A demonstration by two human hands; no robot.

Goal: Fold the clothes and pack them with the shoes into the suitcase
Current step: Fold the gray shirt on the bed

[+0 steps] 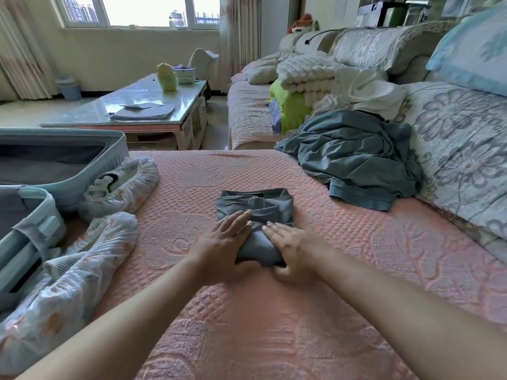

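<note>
A small folded grey garment (pixel 256 207) lies in the middle of the pink sofa cover (pixel 356 256). My left hand (pixel 222 242) and my right hand (pixel 292 249) lie on its near end, fingers flat on top and thumbs tucked under the near edge, pinching the fold. A crumpled grey-blue garment (pixel 356 157) lies unfolded to the right, with a white garment (pixel 367 91) behind it. An open light-blue suitcase (pixel 82 176) sits at the left. Two shoes in white patterned covers, one (pixel 120 185) and the other (pixel 82 270), lie beside it.
A glass coffee table (pixel 153 105) with papers and a yellow toy stands beyond the suitcase. Folded blankets and a green item (pixel 290 105) are piled on the far sofa seat. Patterned back cushions (pixel 466 138) run along the right side.
</note>
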